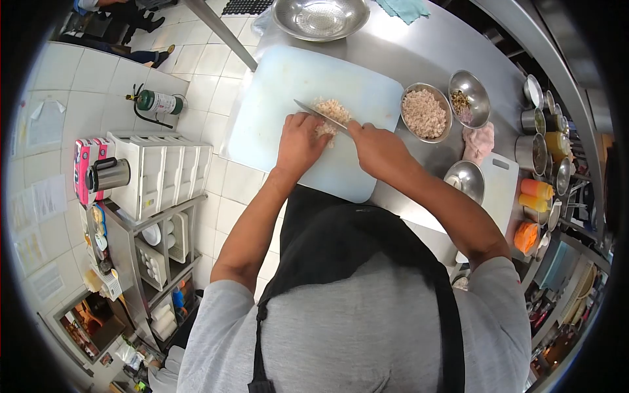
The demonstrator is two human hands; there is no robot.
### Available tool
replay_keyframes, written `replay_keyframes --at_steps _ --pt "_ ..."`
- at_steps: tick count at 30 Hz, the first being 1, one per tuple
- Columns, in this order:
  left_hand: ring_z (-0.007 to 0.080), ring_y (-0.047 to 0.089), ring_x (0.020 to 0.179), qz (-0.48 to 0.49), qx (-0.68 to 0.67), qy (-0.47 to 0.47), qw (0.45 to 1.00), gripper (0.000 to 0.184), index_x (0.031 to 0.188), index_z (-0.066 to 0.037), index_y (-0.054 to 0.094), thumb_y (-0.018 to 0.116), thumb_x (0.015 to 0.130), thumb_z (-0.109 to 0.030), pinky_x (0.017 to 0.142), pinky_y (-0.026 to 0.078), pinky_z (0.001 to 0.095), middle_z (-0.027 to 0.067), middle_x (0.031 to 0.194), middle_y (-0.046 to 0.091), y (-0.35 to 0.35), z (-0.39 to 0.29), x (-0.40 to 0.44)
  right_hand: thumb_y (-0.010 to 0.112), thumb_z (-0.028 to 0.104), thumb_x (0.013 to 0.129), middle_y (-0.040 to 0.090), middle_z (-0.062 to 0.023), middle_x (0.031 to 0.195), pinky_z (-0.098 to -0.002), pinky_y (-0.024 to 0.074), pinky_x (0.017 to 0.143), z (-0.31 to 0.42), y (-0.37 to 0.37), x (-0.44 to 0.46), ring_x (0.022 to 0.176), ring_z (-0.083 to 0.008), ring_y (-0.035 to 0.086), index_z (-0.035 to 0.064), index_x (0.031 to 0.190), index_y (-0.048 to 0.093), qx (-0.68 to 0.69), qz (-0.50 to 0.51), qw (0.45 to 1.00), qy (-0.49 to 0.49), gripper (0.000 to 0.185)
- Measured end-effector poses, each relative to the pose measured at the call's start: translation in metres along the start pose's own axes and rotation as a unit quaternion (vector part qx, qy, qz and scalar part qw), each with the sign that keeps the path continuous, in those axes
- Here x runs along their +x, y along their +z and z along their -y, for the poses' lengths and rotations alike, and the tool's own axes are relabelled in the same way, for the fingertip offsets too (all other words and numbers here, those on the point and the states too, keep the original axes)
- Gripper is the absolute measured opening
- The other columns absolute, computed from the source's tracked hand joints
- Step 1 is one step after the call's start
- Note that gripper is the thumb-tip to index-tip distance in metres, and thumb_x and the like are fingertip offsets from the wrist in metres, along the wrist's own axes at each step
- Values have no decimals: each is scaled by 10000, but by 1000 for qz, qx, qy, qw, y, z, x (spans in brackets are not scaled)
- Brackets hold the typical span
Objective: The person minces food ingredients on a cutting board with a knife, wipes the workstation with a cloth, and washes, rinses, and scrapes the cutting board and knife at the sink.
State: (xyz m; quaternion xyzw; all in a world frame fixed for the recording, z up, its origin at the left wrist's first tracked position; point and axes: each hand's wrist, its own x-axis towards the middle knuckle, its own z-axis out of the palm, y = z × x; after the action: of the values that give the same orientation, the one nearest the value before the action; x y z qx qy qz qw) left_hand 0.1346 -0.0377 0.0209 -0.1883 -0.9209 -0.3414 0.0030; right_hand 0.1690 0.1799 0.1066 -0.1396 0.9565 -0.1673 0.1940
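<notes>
1. Hands, one pair, bare, both over a cutting board. Right hand [380,152]: closed around the handle of a knife [321,114]. Left hand [301,143]: fingers bent, close beside the blade on its near side; whether they pinch any pieces, cannot tell.
2. Knife, one. Blade points far and left from the right hand, lying across the chopped food, its tip just beyond the left fingers.
3. Chopped food [334,108], pale, finely cut, one small heap. Lies on the board between the two hands, right of the left fingers and left of the right hand; the larger part on the blade's far side, some on its near side.
4. Cutting board [295,72], pale blue, rounded corners, on the steel bench [386,56].
5. Steel bowl [426,139], just right of the board, well filled with pale chopped pieces [424,112].
6. Second steel bowl [479,98], right of item 5 and slightly farther; brown and pinkish bits inside.
7. Pink cloth [478,140], near side of item 6.
8. Small steel bowl [470,175], nearer than the cloth, beside the right forearm.
9. White board [500,204], at right, with a handle slot.
10. Wide steel bowl [321,19], beyond the cutting board.
11. Teal cloth [402,8], far edge of view.
</notes>
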Motion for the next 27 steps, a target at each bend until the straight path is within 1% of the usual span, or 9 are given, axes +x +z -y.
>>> replay_keyframes --at_steps 5,7,10,13,16,19,22,25,27 --pt "373 579 1106 -5 -15 15 1000 352 1106 -55 712 855 802 -159 979 511 464 127 1115 672 -2 4 -10 498 28 962 665 -288 978 -552 574 713 -4 21 -4 834 -443 720 -18 1215 516 13 -10 1000 0 257" --pt "373 580 1105 -23 -10 26 999 350 1106 -56 711 855 802 -154 976 513 463 127 1115 672 -4 -1 -9 499 31 963 663 -288 978 -553 574 713 -2 7 1 829 -444 719 -20 1215 514 1 0 1000 -12 258" --pt "371 583 1109 -38 0 30 999 351 1110 -57 713 856 802 -147 974 517 458 128 1122 676 -10 0 -13 502 34 961 662 -284 966 -549 574 702 3 9 -9 822 -443 718 -23 1212 517 17 -33 999 -19 257" --pt "367 593 1106 -25 5 27 999 325 1092 -57 726 855 806 -142 970 522 450 129 1119 689 -6 7 -14 538 -21 917 658 -256 1015 -560 561 766 6 14 -2 909 -449 711 12 1246 501 18 26 999 19 333" --pt "357 609 1086 -28 -2 24 999 270 1050 -53 744 849 813 -129 957 530 445 125 1094 704 -7 7 -14 532 -13 924 659 -254 1007 -549 565 759 14 -9 -5 894 -444 713 10 1245 505 5 35 999 3 323" --pt "347 625 1065 -29 -9 19 999 225 1021 -52 760 842 821 -116 935 540 446 119 1066 715 -8 11 -21 525 -7 932 659 -254 1007 -541 568 740 10 20 -6 874 -442 715 8 1244 506 16 9 1000 1 313" --pt "341 633 1060 -32 -6 19 999 218 1020 -53 767 840 823 -109 922 546 449 115 1053 719 -8 8 -20 528 3 935 661 -251 1009 -536 571 729 9 11 1 860 -440 715 8 1255 507 -11 38 999 -6 320" --pt "343 633 1065 -39 -4 17 999 236 1031 -55 769 847 816 -110 918 547 448 117 1053 719 -15 9 -27 524 13 939 659 -251 1008 -542 568 730 14 10 -14 864 -440 715 10 1261 509 18 -4 1000 -21 322" --pt "348 632 1070 -43 -3 21 999 256 1042 -53 767 853 810 -115 921 546 445 120 1065 718 -17 9 -35 509 43 964 663 -251 963 -539 575 692 15 26 -10 815 -436 720 4 1194 526 11 -2 999 -31 234"
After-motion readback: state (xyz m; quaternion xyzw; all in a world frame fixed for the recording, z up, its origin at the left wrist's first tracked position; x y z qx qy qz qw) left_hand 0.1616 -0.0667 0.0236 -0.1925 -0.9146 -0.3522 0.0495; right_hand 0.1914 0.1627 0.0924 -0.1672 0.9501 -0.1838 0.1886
